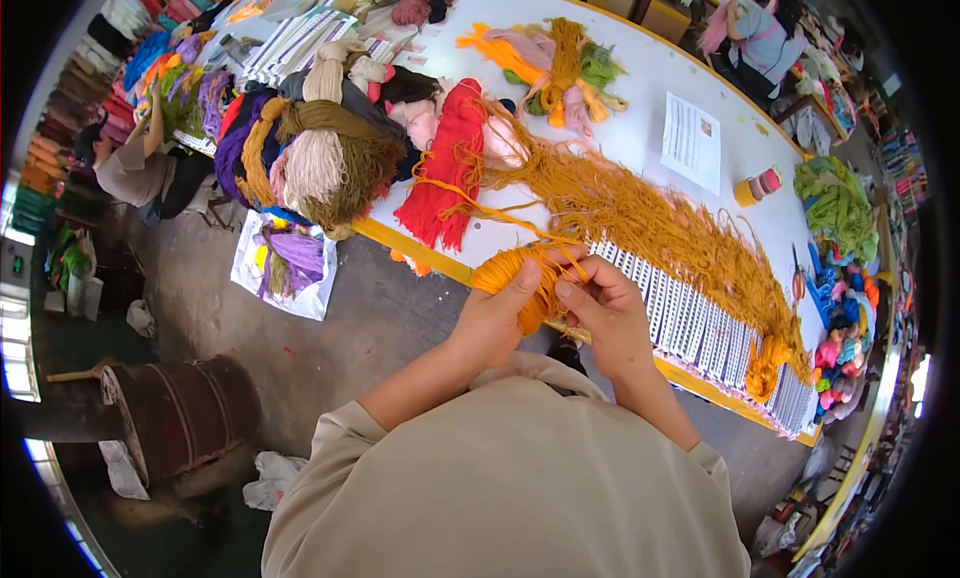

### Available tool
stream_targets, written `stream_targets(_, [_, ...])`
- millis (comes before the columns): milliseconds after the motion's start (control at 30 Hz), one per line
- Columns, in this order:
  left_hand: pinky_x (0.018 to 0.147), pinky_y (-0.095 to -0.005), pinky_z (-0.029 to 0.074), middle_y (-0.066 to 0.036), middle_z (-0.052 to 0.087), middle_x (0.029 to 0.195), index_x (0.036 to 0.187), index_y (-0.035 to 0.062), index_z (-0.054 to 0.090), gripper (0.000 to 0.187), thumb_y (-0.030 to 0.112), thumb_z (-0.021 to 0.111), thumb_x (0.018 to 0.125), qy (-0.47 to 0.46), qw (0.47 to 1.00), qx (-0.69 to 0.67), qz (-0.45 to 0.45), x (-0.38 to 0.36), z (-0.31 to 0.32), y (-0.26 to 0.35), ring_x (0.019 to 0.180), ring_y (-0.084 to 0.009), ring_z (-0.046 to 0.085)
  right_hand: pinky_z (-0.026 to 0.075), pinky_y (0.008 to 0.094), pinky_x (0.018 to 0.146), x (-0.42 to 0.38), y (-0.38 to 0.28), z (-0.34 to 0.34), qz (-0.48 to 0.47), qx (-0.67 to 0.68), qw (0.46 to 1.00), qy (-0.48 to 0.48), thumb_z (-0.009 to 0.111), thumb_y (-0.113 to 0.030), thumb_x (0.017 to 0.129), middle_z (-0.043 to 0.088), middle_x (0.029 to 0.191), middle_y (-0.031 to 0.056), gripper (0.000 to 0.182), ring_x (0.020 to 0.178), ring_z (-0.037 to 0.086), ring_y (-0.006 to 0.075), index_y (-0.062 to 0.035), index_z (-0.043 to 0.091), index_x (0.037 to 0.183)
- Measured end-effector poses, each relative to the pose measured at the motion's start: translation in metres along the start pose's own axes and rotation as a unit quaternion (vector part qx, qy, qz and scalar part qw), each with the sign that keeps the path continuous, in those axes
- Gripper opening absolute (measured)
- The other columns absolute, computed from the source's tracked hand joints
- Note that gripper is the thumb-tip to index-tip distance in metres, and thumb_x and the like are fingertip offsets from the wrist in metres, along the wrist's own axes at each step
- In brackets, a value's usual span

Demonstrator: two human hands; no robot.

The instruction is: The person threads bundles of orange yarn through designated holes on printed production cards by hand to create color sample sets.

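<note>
In front of my chest, at the table's near edge, my left hand (500, 316) is wrapped round a bundle of orange yarn (541, 300), thumb on top. Close on its right, my right hand (607, 308) has its fingers curled and pinched on strands of the same yarn. A loose orange strand (515, 218) runs from the bundle back across the table. Beyond my hands lies a long, tangled spread of golden-orange yarn (650, 208). A red skein (455, 173) rests to its left. A smaller orange bundle (768, 368) sits at the right end of the tangle.
Mixed skeins (325, 163) are heaped at the table's left corner. White perforated strips (690, 318) line the near edge. A printed sheet (691, 143), thread cones (757, 186) and scissors (798, 275) lie farther right. A rusty drum (180, 413) stands on the floor. Two other people sit farther off.
</note>
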State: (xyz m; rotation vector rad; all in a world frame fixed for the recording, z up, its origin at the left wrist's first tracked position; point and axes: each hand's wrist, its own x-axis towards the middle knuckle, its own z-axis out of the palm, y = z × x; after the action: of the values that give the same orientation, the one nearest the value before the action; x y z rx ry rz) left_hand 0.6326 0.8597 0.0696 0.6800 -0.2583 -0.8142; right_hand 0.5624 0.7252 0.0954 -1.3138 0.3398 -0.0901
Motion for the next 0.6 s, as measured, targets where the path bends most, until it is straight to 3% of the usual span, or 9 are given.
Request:
stream_targets(200, [0.089, -0.0336, 0.051, -0.012, 0.059, 0.123, 0.126, -0.002, 0.054, 0.039, 0.028, 0.045, 0.102, 0.048, 0.999, -0.004, -0.004, -0.0007, -0.0023, 0.0006, 0.107, -0.0186, 0.058, 0.043, 0.0201, 0.06, 0.0018, 0.0023, -0.0018, 0.018, 0.077, 0.997, -0.003, 0.067, -0.01, 0.089, 0.063, 0.108, -0.0002, 0.007, 0.077, 0.051, 0.0043, -0.0049, 0.063, 0.091])
stream_targets(267, [0.087, -0.0329, 0.052, -0.012, 0.06, 0.121, 0.124, -0.0019, 0.055, 0.035, 0.025, 0.047, 0.102, 0.061, 0.998, -0.009, -0.004, -0.0005, -0.0026, 0.0016, 0.105, -0.0179, 0.059, 0.045, 0.0203, 0.057, 0.0025, 0.0002, 0.0, 0.022, 0.079, 0.997, 0.011, 0.068, -0.011, 0.088, 0.06, 0.084, -0.0036, 0.007, 0.068, 0.05, 0.0039, -0.0082, 0.061, 0.089])
stream_targets(300, [0.086, -0.0322, 0.052, -0.011, 0.062, 0.118, 0.122, -0.0022, 0.056, 0.032, 0.022, 0.049, 0.101, 0.058, 0.995, 0.081, 0.005, -0.0009, -0.0033, 0.002, 0.102, -0.017, 0.06, 0.045, 0.0203, 0.057, 0.003, 0.0013, -0.0007, 0.022, 0.078, 0.997, 0.011, 0.068, -0.011, 0.088, 0.06, 0.084, -0.0036, 0.007, 0.068, 0.05, 0.0039, -0.0082, 0.061, 0.089])
stream_targets(333, [0.084, -0.0316, 0.053, -0.01, 0.063, 0.114, 0.12, -0.0024, 0.057, 0.029, 0.018, 0.051, 0.1, 0.055, 0.984, 0.169, 0.013, -0.0014, -0.0039, 0.0022, 0.098, -0.0161, 0.061, 0.044, 0.0206, 0.058, 0.0036, 0.0036, -0.0022, 0.025, 0.089, 0.996, 0.006, 0.069, -0.012, 0.088, 0.062, 0.097, -0.0014, 0.008, 0.073, 0.051, 0.0044, -0.0071, 0.062, 0.088])
stream_targets(367, [0.084, -0.0316, 0.053, -0.01, 0.063, 0.114, 0.12, -0.0024, 0.057, 0.029, 0.018, 0.051, 0.1, 0.055, 0.984, 0.168, 0.012, -0.0013, -0.0027, 0.0018, 0.098, -0.0161, 0.061, 0.044, 0.0209, 0.059, 0.0038, 0.0048, -0.0028, 0.028, 0.1, 0.995, 0.002, 0.07, -0.013, 0.087, 0.064, 0.11, 0.0007, 0.009, 0.077, 0.052, 0.0049, -0.006, 0.063, 0.087])
stream_targets(400, [0.082, -0.0305, 0.053, -0.009, 0.064, 0.112, 0.118, -0.0023, 0.058, 0.028, 0.017, 0.053, 0.1, 0.069, 0.99, 0.122, 0.02, -0.0007, 0.0, 0.0016, 0.096, -0.015, 0.061, 0.044, 0.0209, 0.059, 0.0042, 0.0045, -0.0014, 0.028, 0.099, 0.995, 0.002, 0.07, -0.013, 0.087, 0.064, 0.11, 0.0007, 0.009, 0.077, 0.052, 0.0049, -0.006, 0.063, 0.087])
stream_targets(467, [0.08, -0.0294, 0.053, -0.008, 0.065, 0.11, 0.117, -0.0023, 0.059, 0.026, 0.015, 0.054, 0.099, 0.082, 0.993, 0.075, 0.03, -0.0001, 0.003, 0.0039, 0.093, -0.0138, 0.061, 0.045, 0.0207, 0.056, 0.0056, 0.003, 0.0019, 0.022, 0.109, 0.994, 0.014, 0.069, -0.011, 0.088, 0.058, 0.079, -0.0039, 0.009, 0.064, 0.049, 0.0036, -0.0082, 0.061, 0.089])
stream_targets(600, [0.079, -0.0285, 0.053, -0.007, 0.065, 0.108, 0.117, -0.0015, 0.059, 0.025, 0.015, 0.055, 0.098, 0.105, 0.991, 0.074, 0.038, -0.001, 0.0008, 0.0075, 0.092, -0.0131, 0.061, 0.044, 0.0217, 0.056, 0.0079, 0.0029, 0.004, 0.024, 0.129, 0.991, 0.013, 0.068, -0.012, 0.089, 0.057, 0.079, -0.0043, 0.009, 0.062, 0.046, 0.0034, -0.0081, 0.061, 0.091])
